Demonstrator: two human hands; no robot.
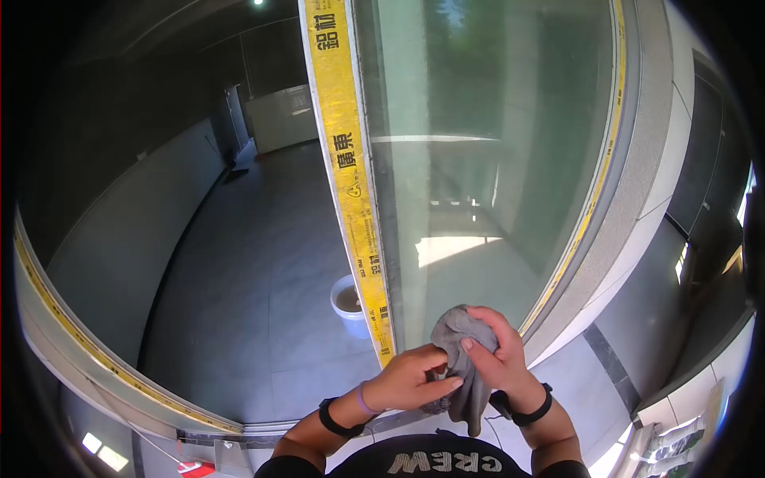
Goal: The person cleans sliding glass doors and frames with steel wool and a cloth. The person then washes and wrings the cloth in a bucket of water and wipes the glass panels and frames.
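Observation:
A grey cloth (466,370) is bunched between my two hands in front of my chest, its lower end hanging down. My right hand (500,350) grips it from the right, thumb pressed on the front. From the left, my left hand (410,376) holds the cloth with fingers curled into its folds. Just beyond my hands stands a glass pane (478,183) with reflections on it. Its left frame post (347,159) is covered in yellow printed film, close to my left hand.
Behind the post, a white bucket (351,323) stands on the grey tiled floor (239,271) inside the opening. A red broom or dustpan head (196,469) lies at the lower left. The door track (263,429) runs along the floor before me.

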